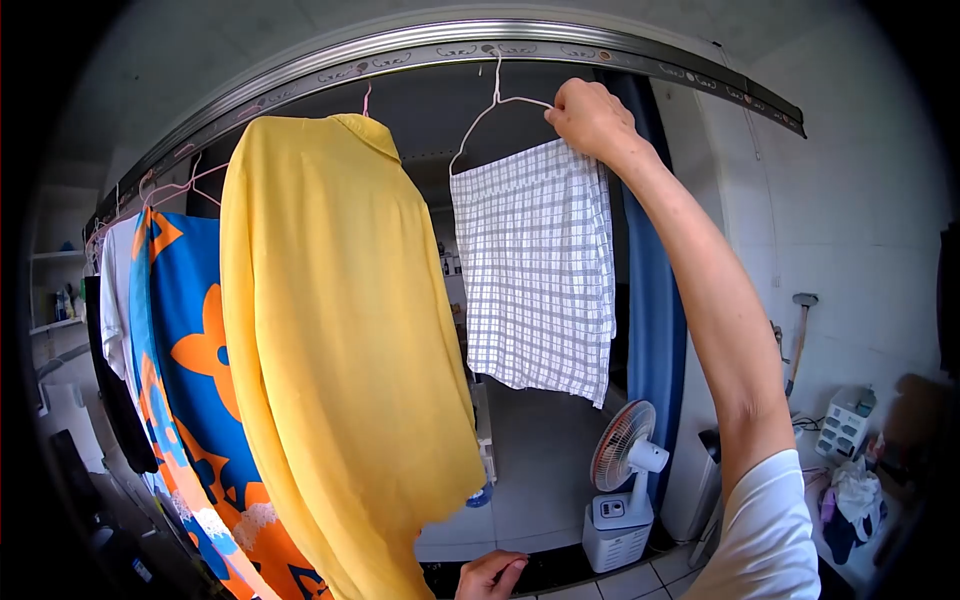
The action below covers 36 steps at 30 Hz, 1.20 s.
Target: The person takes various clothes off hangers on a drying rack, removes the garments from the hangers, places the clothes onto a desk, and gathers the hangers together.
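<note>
High on the right, my right hand (592, 118) is closed around the right shoulder of a thin white wire hanger (497, 98), just at the upper corner of a grey-and-white checked garment (535, 270). The hanger's hook sits on the metal rail (430, 52), and the garment hangs tilted below, higher on its right side. At the bottom edge my left hand (492, 577) is partly cut off, with its fingers curled and thumb pressed in; nothing shows in it. Closest to it is the lower part of a yellow long shirt (340, 300), hanging from a pink hanger (367, 98).
Left of the shirt hang a blue-and-orange patterned cloth (190, 300) and a white garment (118, 290). A white fan (622, 470) stands on the floor by a blue curtain (655, 300). Clothes (850, 505) are piled at the lower right.
</note>
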Each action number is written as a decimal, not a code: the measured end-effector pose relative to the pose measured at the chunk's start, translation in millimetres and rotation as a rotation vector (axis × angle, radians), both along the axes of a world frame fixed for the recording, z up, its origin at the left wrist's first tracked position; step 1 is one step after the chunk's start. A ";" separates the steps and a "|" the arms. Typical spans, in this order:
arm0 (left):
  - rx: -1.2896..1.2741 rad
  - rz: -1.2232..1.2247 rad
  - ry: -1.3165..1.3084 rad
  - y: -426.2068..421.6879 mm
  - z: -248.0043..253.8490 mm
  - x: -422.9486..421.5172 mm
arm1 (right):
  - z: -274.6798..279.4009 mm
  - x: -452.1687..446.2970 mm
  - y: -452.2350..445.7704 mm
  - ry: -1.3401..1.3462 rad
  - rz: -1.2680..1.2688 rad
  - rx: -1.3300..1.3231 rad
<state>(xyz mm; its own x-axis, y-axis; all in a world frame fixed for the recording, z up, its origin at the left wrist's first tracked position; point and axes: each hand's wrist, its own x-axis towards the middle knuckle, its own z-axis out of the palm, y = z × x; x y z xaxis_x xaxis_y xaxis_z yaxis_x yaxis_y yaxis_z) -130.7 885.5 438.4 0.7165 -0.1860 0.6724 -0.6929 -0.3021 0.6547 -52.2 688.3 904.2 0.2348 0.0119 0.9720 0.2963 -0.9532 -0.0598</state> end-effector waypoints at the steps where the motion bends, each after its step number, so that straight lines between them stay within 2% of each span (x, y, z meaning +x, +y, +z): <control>1: 0.001 -0.008 -0.002 2.5 -0.2 0.3 | 0.6 -1.2 0.9 -0.002 -0.008 0.001; 19: -0.043 -0.058 0.053 48.9 -6.4 16.1 | -33.8 41.9 42.0 -0.268 -0.113 0.086; 29: -0.039 -0.081 0.098 54.9 -2.6 23.5 | -38.4 34.5 35.8 -0.435 -0.027 0.105; 33: -0.013 -0.117 0.082 56.8 -1.8 31.4 | -73.0 8.5 7.3 -0.383 0.118 0.062; 34: -0.027 -0.103 0.003 53.5 -4.1 41.2 | -87.6 3.0 -1.1 -0.373 0.146 0.029; 36: -0.118 -0.121 0.012 50.3 -4.3 47.5 | -125.4 -20.9 -10.1 -0.239 0.174 0.046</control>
<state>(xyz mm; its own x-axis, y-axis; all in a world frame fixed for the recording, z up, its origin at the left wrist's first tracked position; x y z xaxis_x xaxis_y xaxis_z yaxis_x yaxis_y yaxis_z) -83.2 935.8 434.1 0.7016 -0.1916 0.6863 -0.7116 -0.1373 0.6891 -73.1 678.2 778.8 -0.0029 -0.0132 0.9999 0.4659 -0.8848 -0.0103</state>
